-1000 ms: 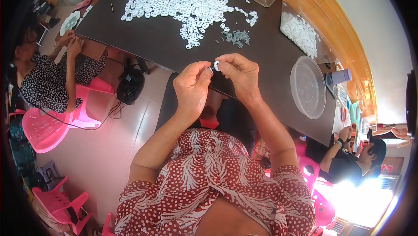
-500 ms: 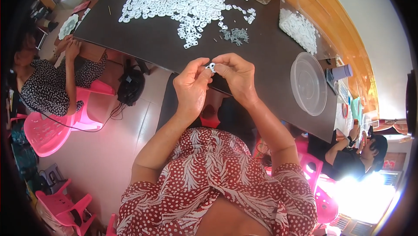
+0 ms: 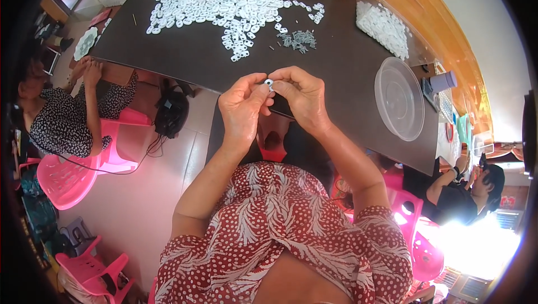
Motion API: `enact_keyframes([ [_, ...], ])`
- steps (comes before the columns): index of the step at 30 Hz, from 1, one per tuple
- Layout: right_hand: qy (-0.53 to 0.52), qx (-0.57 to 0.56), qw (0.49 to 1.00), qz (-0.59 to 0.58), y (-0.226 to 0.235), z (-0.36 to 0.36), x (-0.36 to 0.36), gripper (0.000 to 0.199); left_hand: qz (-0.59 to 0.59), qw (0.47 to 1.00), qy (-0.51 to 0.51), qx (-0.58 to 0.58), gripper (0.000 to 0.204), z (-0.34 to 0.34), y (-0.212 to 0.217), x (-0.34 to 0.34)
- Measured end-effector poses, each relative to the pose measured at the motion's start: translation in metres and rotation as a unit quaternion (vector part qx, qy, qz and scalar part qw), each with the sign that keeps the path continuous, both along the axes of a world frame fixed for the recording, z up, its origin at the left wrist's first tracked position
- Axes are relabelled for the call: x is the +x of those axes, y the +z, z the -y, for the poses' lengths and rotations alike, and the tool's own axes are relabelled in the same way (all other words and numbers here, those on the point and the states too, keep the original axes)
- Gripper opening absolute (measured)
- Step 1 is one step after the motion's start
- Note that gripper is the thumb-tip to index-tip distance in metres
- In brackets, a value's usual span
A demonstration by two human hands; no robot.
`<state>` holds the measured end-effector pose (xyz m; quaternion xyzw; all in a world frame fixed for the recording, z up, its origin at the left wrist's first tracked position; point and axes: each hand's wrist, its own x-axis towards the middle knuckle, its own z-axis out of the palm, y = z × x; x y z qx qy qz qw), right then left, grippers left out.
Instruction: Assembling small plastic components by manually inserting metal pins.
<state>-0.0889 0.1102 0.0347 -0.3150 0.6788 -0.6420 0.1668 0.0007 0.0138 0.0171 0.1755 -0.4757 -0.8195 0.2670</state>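
Observation:
Between the fingertips of both my hands is a small white plastic piece (image 3: 269,84) with a dark hole or spot in it. My left hand (image 3: 244,105) pinches it from one side, its thumb pressed against it. From the other side my right hand (image 3: 302,96) grips it with thumb and forefinger. Both hands are raised just off the table's near edge. Beyond them on the dark table (image 3: 336,79) lies a wide spread of white oval plastic pieces (image 3: 213,1), with a little heap of short grey pins (image 3: 298,40) to its right.
A clear box of white pieces (image 3: 383,29) stands at the right, with a round clear lid (image 3: 399,98) nearer me and a lilac cup (image 3: 443,81) beyond it. One person (image 3: 67,119) sits at the left, another (image 3: 459,194) at the right. Pink chairs (image 3: 70,178) stand around.
The white piece has turned a little between my fingers, and its dark spot now shows. Otherwise the view has shifted slightly; both hands keep their pinch.

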Motion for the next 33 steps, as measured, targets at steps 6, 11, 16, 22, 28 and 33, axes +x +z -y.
enact_keyframes([
  [6,0.015,0.056,0.994,-0.091,-0.003,-0.007,-0.003,0.013,0.008,1.000,-0.006,-0.006,0.015,-0.001,0.003,-0.003],
  [11,-0.024,0.038,0.993,-0.106,0.000,-0.012,0.006,0.020,0.015,0.999,-0.007,0.031,0.012,-0.003,0.007,-0.006],
  [16,-0.053,0.026,0.946,-0.320,0.001,-0.014,0.004,0.026,0.019,0.998,0.001,0.066,0.013,-0.011,0.014,-0.008],
  [22,-0.070,0.001,0.935,-0.348,0.000,-0.024,-0.001,0.025,0.012,0.999,-0.020,0.036,0.019,-0.015,0.015,-0.006],
  [28,-0.069,-0.022,0.946,-0.316,0.001,-0.028,0.001,0.024,-0.030,0.999,-0.037,-0.018,0.021,-0.018,0.009,-0.003],
  [33,-0.066,-0.030,0.939,-0.337,0.004,-0.029,0.002,0.025,-0.044,0.997,-0.015,-0.067,0.021,-0.021,0.012,0.000],
])
